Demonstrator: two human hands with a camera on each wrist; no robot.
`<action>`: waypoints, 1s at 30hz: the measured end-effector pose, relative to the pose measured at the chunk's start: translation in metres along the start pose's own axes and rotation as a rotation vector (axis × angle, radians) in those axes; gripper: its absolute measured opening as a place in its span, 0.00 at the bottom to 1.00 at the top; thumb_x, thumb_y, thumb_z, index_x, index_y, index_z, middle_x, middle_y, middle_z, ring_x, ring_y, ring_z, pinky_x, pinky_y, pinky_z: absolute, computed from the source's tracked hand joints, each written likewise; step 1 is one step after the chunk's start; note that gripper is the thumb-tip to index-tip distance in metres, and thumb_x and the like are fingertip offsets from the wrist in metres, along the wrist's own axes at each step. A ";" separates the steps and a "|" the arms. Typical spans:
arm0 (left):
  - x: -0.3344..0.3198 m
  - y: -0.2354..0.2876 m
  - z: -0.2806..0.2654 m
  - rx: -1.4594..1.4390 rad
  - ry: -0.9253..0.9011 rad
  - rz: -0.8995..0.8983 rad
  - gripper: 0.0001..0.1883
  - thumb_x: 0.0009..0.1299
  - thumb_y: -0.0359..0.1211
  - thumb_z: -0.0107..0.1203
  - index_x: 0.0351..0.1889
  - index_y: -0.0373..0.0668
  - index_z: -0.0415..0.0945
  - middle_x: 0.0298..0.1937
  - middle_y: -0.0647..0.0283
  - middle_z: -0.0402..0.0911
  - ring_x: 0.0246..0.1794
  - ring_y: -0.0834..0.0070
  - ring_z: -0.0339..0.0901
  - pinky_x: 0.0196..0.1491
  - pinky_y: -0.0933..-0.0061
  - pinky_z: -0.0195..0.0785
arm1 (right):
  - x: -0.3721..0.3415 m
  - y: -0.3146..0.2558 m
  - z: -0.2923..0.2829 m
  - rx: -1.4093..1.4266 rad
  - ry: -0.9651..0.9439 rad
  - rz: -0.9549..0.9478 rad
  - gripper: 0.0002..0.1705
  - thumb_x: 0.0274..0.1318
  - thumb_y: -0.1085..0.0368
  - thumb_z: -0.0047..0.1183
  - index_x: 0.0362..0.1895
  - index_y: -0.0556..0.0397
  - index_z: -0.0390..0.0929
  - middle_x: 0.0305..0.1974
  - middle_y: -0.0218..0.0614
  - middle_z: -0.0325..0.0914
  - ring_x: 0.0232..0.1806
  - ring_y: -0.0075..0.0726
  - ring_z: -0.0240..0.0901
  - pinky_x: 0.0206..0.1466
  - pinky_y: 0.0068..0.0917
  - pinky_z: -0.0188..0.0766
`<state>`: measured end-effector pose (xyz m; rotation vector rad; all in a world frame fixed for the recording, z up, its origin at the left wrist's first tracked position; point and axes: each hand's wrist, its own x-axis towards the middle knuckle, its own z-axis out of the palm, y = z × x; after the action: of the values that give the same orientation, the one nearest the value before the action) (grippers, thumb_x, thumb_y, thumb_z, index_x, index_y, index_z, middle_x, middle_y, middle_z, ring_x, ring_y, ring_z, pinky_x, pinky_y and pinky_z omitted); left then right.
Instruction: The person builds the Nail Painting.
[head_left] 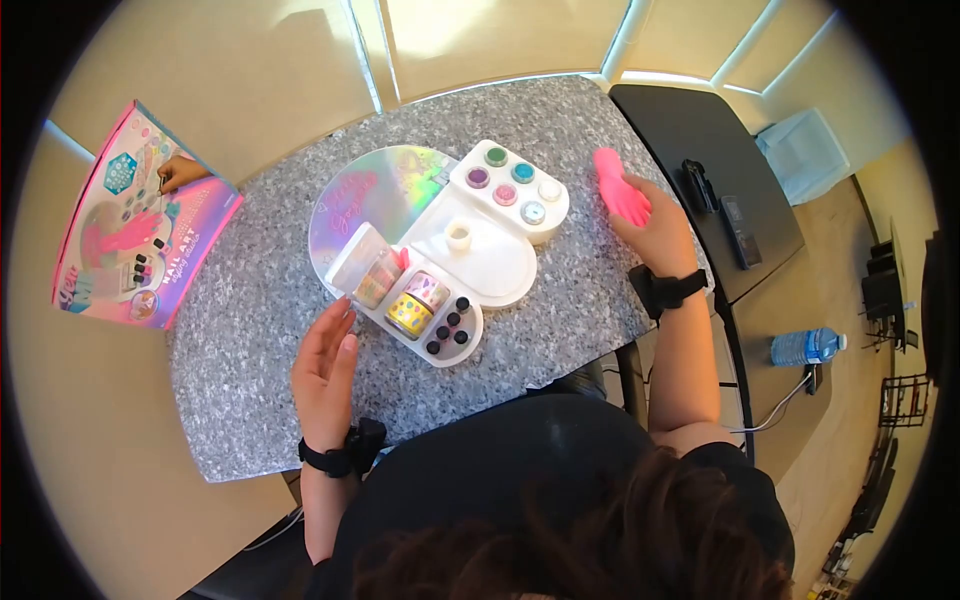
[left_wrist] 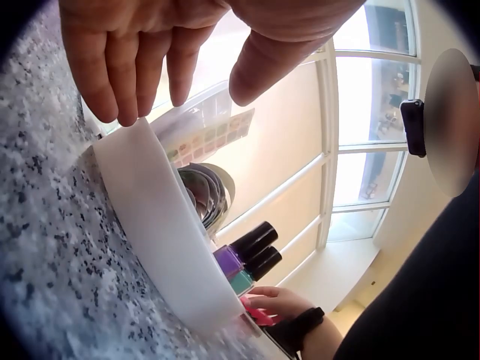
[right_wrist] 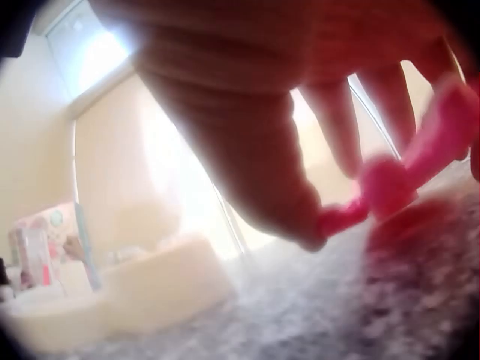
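My right hand (head_left: 662, 235) holds a pink model hand (head_left: 622, 198) at the table's right side. The right wrist view has my thumb against one pink finger (right_wrist: 337, 220), the other fingers beyond it. My left hand (head_left: 325, 380) is beside the near-left corner of a white case (head_left: 515, 290), fingers relaxed; the left wrist view shows them over the case's end (left_wrist: 161, 217). Tape rolls (head_left: 409, 315), black-capped bottles (head_left: 460, 337) and a clear box (head_left: 362, 262) sit in the case. Its far tray (head_left: 543, 180) carries several small colored pots.
An iridescent round lid (head_left: 345, 195) lies behind the case on the speckled table (head_left: 250, 400). At far left stands a nail art box (head_left: 130, 225). On the right are a dark table (head_left: 660, 115) with black objects, and a water bottle (head_left: 805, 347).
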<state>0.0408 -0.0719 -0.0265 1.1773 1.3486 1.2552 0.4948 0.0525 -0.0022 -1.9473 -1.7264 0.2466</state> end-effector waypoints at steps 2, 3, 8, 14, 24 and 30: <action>-0.005 0.000 -0.001 0.008 0.011 0.003 0.26 0.86 0.28 0.58 0.80 0.34 0.72 0.80 0.52 0.78 0.81 0.60 0.75 0.81 0.58 0.66 | -0.004 -0.024 -0.002 0.431 -0.045 -0.088 0.38 0.55 0.63 0.73 0.72 0.53 0.83 0.62 0.48 0.89 0.65 0.49 0.86 0.70 0.42 0.80; -0.003 0.000 0.002 0.008 0.013 0.013 0.26 0.86 0.28 0.58 0.80 0.34 0.72 0.80 0.52 0.78 0.81 0.60 0.75 0.81 0.58 0.66 | -0.006 -0.039 -0.007 0.427 -0.030 -0.094 0.38 0.55 0.63 0.73 0.72 0.53 0.83 0.62 0.48 0.89 0.65 0.49 0.86 0.70 0.42 0.80; -0.006 0.002 0.005 -0.015 -0.009 0.040 0.26 0.86 0.28 0.58 0.80 0.35 0.73 0.80 0.53 0.78 0.81 0.60 0.75 0.81 0.58 0.66 | -0.027 -0.096 0.002 0.879 -0.234 -0.245 0.37 0.55 0.66 0.72 0.72 0.53 0.82 0.65 0.45 0.87 0.64 0.41 0.86 0.70 0.40 0.80; -0.012 0.011 0.005 0.035 -0.020 0.026 0.26 0.87 0.30 0.57 0.80 0.35 0.73 0.80 0.52 0.78 0.81 0.60 0.75 0.81 0.57 0.66 | -0.041 -0.112 0.043 0.729 -0.247 -0.486 0.35 0.55 0.67 0.70 0.70 0.56 0.83 0.66 0.52 0.87 0.62 0.47 0.88 0.68 0.40 0.82; -0.011 0.004 0.007 -0.045 -0.047 0.014 0.26 0.86 0.28 0.59 0.81 0.36 0.72 0.80 0.54 0.78 0.82 0.62 0.74 0.81 0.60 0.66 | -0.045 -0.114 0.050 0.817 -0.319 -0.273 0.33 0.56 0.67 0.68 0.69 0.59 0.84 0.67 0.55 0.86 0.64 0.48 0.88 0.69 0.38 0.81; -0.011 0.005 0.010 -0.052 -0.047 0.003 0.26 0.86 0.28 0.59 0.81 0.36 0.72 0.80 0.55 0.78 0.81 0.62 0.74 0.81 0.60 0.67 | -0.048 -0.124 0.055 0.563 -0.241 -0.484 0.33 0.55 0.64 0.70 0.67 0.57 0.85 0.72 0.55 0.81 0.73 0.59 0.79 0.77 0.47 0.75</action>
<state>0.0527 -0.0815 -0.0215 1.1661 1.2736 1.2494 0.3534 0.0269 0.0029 -1.1015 -1.9489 0.7185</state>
